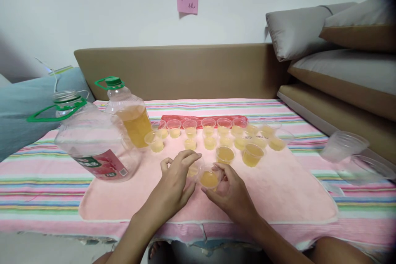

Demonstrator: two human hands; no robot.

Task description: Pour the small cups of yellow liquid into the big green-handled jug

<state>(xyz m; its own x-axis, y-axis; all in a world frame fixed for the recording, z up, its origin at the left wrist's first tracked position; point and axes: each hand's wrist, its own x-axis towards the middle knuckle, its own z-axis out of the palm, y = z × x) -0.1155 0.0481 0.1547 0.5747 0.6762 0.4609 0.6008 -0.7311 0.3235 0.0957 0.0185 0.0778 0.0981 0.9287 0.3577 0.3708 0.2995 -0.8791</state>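
A small clear plastic cup (pixel 209 178) with yellow liquid sits on the pink towel (pixel 278 189), and my right hand (pixel 230 192) curls round its right side. My left hand (pixel 176 179) reaches in from the left, fingers bent over a second small cup (pixel 193 170) beside it. Behind them stand several more small cups of yellow liquid (pixel 225 154) in rows across the towel.
Two large clear bottles with green handles stand at the left: a near one almost empty (pixel 93 140), and a far one (pixel 130 115) part full of yellow liquid. Empty clear cups (pixel 343 146) lie at the right on the striped cloth. A red packet (pixel 201 119) lies behind the cups.
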